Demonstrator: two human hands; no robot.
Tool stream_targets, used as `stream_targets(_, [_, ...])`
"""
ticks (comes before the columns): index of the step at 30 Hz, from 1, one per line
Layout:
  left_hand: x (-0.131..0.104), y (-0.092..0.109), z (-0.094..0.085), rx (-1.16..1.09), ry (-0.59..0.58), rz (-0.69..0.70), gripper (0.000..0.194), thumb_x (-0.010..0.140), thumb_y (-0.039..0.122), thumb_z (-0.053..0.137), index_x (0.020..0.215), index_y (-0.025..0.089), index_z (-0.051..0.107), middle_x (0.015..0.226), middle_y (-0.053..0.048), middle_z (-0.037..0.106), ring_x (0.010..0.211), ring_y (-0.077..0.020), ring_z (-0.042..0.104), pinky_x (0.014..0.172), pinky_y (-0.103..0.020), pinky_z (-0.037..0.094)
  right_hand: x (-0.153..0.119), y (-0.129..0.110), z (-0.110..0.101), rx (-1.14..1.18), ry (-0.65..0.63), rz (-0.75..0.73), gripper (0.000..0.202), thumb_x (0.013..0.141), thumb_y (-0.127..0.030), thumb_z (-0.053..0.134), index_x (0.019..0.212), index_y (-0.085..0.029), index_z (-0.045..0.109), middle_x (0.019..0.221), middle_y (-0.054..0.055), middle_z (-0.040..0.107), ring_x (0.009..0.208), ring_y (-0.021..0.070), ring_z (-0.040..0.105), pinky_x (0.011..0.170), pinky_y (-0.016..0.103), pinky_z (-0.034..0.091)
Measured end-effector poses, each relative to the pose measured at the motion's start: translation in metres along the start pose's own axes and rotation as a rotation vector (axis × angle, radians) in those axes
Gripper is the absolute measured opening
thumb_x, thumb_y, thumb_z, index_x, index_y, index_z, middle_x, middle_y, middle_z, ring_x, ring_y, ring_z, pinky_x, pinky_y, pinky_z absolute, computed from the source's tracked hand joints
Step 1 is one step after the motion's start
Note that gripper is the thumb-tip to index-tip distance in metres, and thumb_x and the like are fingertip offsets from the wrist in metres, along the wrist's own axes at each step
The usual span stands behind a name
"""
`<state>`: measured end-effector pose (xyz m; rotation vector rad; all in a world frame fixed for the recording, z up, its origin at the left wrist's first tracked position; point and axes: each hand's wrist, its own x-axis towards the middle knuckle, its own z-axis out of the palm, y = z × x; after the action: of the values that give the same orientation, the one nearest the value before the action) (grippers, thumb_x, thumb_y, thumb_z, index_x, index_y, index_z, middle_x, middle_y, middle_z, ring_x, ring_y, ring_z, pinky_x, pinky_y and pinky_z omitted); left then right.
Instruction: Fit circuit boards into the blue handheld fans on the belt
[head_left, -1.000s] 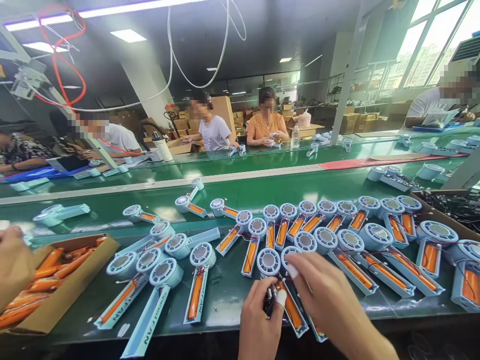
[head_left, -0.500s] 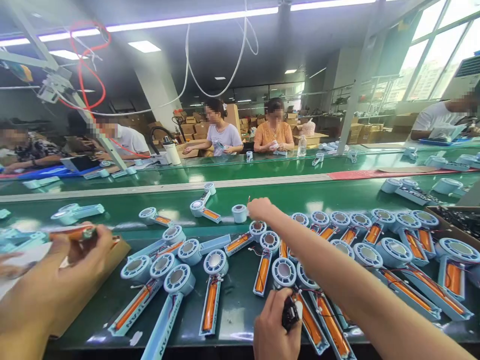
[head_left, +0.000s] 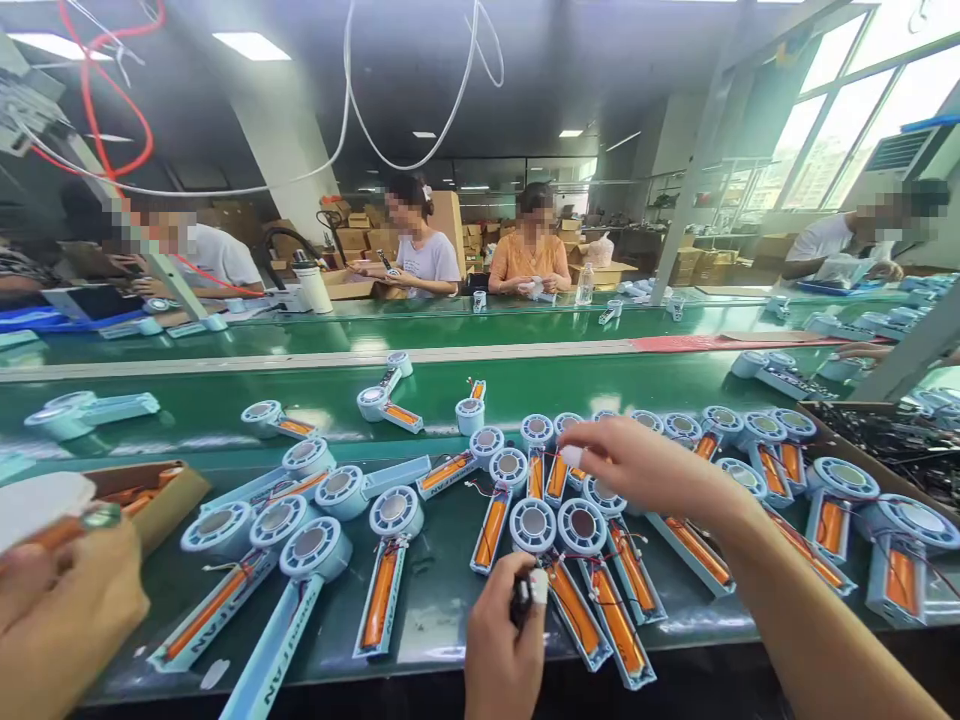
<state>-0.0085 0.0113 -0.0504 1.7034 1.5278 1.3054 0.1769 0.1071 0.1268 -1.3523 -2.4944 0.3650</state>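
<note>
My left hand (head_left: 504,635), low in the middle, is closed around a small black part (head_left: 519,600) mostly hidden by the fingers. White shows at its thumb tip. My right hand (head_left: 622,465) reaches in from the right, fingers apart and seemingly holding nothing, above the rows of light-blue handheld fans. Its leading fingertip is white. Below it lies a fan (head_left: 582,527) with its handle uncovered, showing an orange battery (head_left: 616,622) and thin wires. Beyond, on the green belt (head_left: 562,385), another fan (head_left: 470,415) stands with its handle pointing away.
At the left, a co-worker's hand (head_left: 82,600) holds an orange battery near a cardboard box (head_left: 180,490) of batteries. A box of black wired parts (head_left: 892,450) is at the right. Several people sit across the belt; a metal post (head_left: 919,340) rises at the right.
My right hand has let go of the fan on the belt and drawn back right and down over the near rows. My left hand still grips the black part. The whole view has shifted.
</note>
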Motion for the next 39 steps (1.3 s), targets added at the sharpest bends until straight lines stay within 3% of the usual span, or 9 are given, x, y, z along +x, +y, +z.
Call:
stream_targets(3, [0.007,0.007,-0.008,0.052,0.029,-0.035,0.034,0.099,0.042,0.041,0.090,0.023,0.067,0.084,-0.005,0.073,0.077,-0.0212,0.070,0.071,-0.030,0.056,-0.056,-0.008,0.017,0.153,0.039,0.005,0.024,0.103,-0.026,0.046,0.101,-0.024,0.070,0.090,0.000,0.074,0.080,0.0161,0.068,0.072,0.026,0.049])
stream_targets(7, [0.017,0.009,-0.017,0.217,0.078,-0.010,0.035,0.096,0.042,0.040,0.096,0.021,0.068,0.097,-0.010,0.075,0.090,-0.0270,0.072,0.078,-0.040,0.058,-0.103,-0.017,0.082,0.084,0.276,0.011,0.026,0.096,-0.018,0.047,0.109,-0.025,0.069,0.102,0.006,0.074,0.084,0.0206,0.071,0.072,0.029,0.056])
stream_targets(11, [0.022,0.006,-0.022,0.256,0.126,0.002,0.038,0.097,0.044,0.038,0.099,0.020,0.068,0.103,-0.013,0.075,0.098,-0.0291,0.073,0.085,-0.045,0.060,-0.112,-0.025,0.161,-0.208,0.495,-0.097,0.041,0.080,-0.023,0.065,0.120,-0.022,0.065,0.119,0.015,0.071,0.105,0.0316,0.070,0.085,0.041,0.059])
stream_targets(15, [0.015,0.001,-0.018,0.208,0.133,0.071,0.038,0.098,0.044,0.040,0.100,0.019,0.069,0.106,-0.014,0.076,0.099,-0.0271,0.074,0.088,-0.042,0.060,-0.098,-0.035,0.201,-0.364,0.693,-0.073,0.040,0.083,-0.032,0.067,0.120,-0.017,0.067,0.131,0.018,0.068,0.120,0.0366,0.063,0.095,0.049,0.055])
stream_targets(23, [0.025,-0.007,-0.004,0.119,0.096,-0.015,0.047,0.094,0.052,0.043,0.103,0.017,0.073,0.113,-0.017,0.076,0.110,-0.0312,0.071,0.098,-0.050,0.055,-0.065,-0.050,0.217,-0.387,0.736,0.016,0.043,0.096,-0.020,0.050,0.135,-0.005,0.059,0.138,0.022,0.062,0.127,0.0378,0.058,0.101,0.052,0.052])
stream_targets(28, [0.034,0.001,-0.009,0.102,0.055,-0.013,0.041,0.093,0.047,0.046,0.107,0.019,0.072,0.117,-0.013,0.077,0.110,-0.0277,0.072,0.097,-0.044,0.057,-0.064,-0.053,0.199,-0.274,0.699,0.001,0.045,0.090,-0.014,0.052,0.134,-0.009,0.059,0.137,0.021,0.063,0.127,0.0378,0.059,0.101,0.053,0.054])
stream_targets(33, [0.025,0.004,-0.027,0.175,0.146,-0.097,0.044,0.092,0.052,0.045,0.090,0.020,0.074,0.083,-0.008,0.079,0.078,-0.0256,0.075,0.072,-0.035,0.060,-0.091,-0.030,0.164,0.000,0.601,0.032,0.044,0.093,-0.011,0.041,0.133,-0.017,0.055,0.134,0.015,0.064,0.124,0.0249,0.063,0.098,0.038,0.059])
stream_targets(36, [0.020,0.007,-0.027,0.184,0.194,-0.131,0.044,0.089,0.055,0.047,0.084,0.021,0.074,0.064,-0.004,0.071,0.056,-0.0212,0.066,0.057,-0.030,0.055,-0.105,-0.007,0.157,-0.037,0.604,0.060,0.040,0.094,-0.013,0.042,0.132,-0.018,0.055,0.126,0.013,0.069,0.117,0.0258,0.067,0.096,0.041,0.060])
stream_targets(39, [0.021,0.015,-0.017,0.129,0.119,-0.098,0.035,0.089,0.048,0.051,0.095,0.021,0.072,0.066,-0.002,0.069,0.053,-0.0183,0.062,0.055,-0.028,0.052,-0.112,0.010,0.157,-0.135,0.580,0.028,0.041,0.093,-0.012,0.044,0.131,-0.019,0.056,0.124,0.012,0.071,0.115,0.0267,0.068,0.094,0.041,0.060])
